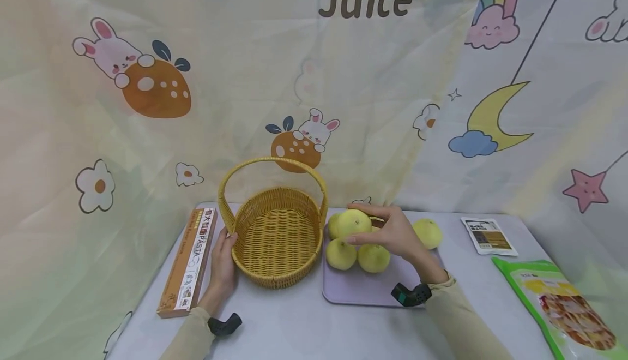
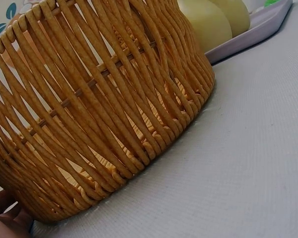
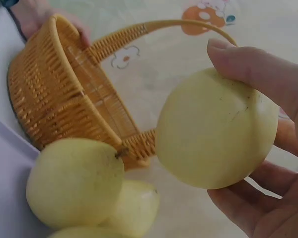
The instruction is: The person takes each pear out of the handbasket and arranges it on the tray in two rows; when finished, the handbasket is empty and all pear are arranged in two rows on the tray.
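A yellow wicker basket (image 1: 277, 281) with a tall arched handle stands upright with nothing inside. My left hand (image 1: 223, 262) holds its left side near the handle's foot, thumb at the rim; most of this hand is out of the left wrist view. To the right, my right hand (image 1: 398, 233) grips a pale yellow pear (image 3: 216, 131) between thumb and fingers, raised above the others. Several more pears (image 1: 340, 255) sit close together on a light purple tray (image 1: 360, 292). Another pear (image 1: 428, 233) lies by the tray's right side, partly behind my right hand.
Left of the basket lies a long pasta box (image 1: 187, 264). At the far right are a small white and brown packet (image 1: 488, 235) and a green food bag (image 1: 564, 305). A printed cloth (image 1: 245, 76) hangs behind the white table (image 1: 304, 327).
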`<state>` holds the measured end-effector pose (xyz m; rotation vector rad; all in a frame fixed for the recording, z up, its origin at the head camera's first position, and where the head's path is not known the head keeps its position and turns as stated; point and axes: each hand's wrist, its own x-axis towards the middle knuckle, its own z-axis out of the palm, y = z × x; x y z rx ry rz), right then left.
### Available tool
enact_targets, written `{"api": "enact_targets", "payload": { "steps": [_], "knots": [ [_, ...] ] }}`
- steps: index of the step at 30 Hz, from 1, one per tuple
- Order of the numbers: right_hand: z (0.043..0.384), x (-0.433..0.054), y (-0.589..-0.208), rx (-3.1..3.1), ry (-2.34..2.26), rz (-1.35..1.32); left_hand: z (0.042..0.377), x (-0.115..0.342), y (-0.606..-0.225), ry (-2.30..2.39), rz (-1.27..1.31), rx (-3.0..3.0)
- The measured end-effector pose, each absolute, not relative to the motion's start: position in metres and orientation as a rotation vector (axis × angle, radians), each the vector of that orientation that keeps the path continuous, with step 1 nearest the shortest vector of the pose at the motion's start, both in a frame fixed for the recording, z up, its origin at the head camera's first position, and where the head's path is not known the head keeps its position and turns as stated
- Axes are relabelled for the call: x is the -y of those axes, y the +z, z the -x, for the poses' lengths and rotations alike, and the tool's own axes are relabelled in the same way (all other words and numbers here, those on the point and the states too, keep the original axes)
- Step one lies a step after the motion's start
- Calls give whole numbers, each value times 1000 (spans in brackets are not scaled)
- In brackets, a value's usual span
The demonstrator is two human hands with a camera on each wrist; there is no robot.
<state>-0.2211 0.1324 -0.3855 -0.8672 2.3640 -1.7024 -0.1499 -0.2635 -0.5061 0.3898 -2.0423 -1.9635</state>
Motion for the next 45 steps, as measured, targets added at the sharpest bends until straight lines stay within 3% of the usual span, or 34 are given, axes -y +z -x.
{"api": "enact_targets", "payload": {
  "steps": [25, 45],
  "knots": [
    [212, -222, -412, -2707, -1531, 423, 151, 260, -507, -1988, -398, 2055],
    [220, -251, -427, -2692, -1436, 454, 148, 264, -505, -2029, -352, 2017]
  ]
}}
